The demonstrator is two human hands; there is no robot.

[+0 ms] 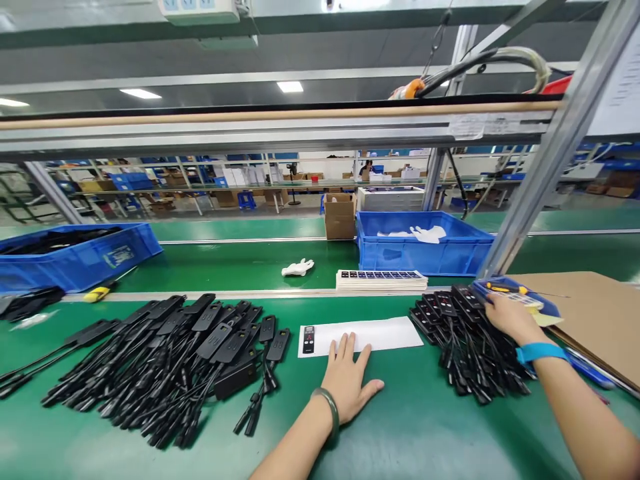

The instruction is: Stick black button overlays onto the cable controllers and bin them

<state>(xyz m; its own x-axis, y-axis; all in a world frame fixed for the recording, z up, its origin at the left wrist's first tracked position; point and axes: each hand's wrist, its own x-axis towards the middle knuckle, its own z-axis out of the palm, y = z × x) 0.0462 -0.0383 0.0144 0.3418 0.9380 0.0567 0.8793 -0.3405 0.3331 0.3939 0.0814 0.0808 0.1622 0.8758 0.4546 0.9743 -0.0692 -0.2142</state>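
My left hand (pixel 347 380) lies flat with its fingers spread, their tips on the lower edge of a white label strip (pixel 370 335). One black label (pixel 309 340) sits at the strip's left end. Over to the right, my right hand (pixel 510 319) reaches between a pile of black cabled devices (pixel 463 333) with labelled faces and a small blue tray (pixel 547 303). Its fingertips are hidden, so a grasp cannot be made out. A yellow-and-black screwdriver (pixel 507 288) rests across the tray. A larger heap of black cabled devices (pixel 200 340) lies left of my left hand.
Behind the strip are a stack of label sheets (pixel 381 281), a white glove (pixel 297 268) and a blue bin (pixel 420 257). Another blue bin (pixel 120 257) and a yellow cutter (pixel 97 294) are at left. Cardboard (pixel 595 313) and a metal post (pixel 550 153) stand at right.
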